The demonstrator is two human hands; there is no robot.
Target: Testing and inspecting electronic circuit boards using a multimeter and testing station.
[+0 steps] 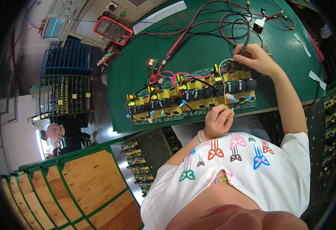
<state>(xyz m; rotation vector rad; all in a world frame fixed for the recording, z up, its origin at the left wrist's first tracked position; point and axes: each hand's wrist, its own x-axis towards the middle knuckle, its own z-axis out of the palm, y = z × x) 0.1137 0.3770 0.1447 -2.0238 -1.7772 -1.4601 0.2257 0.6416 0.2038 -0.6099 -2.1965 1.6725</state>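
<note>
A long green circuit board (198,94) lies on the green mat, carrying rows of black capacitors, yellow parts and blue-tipped connectors. My left hand (217,122) is at its near edge, fingers pinched on a thin yellow wire (224,92) that runs up across the board. Over the far right corner, my right hand (257,59) closes around a dark test probe (246,43), tip toward the left. A pale wire (224,61) arches near that tip; whether they touch, I cannot tell. Red lights glow on a small upright board (151,71) at the far left.
A red multimeter (113,30) leans against a bench instrument (127,13) at the back; an oscilloscope (55,27) stands left. Red and black leads, one with a red probe (177,45), cross the green mat (133,57). A white-and-black plug (259,24) lies at the back right.
</note>
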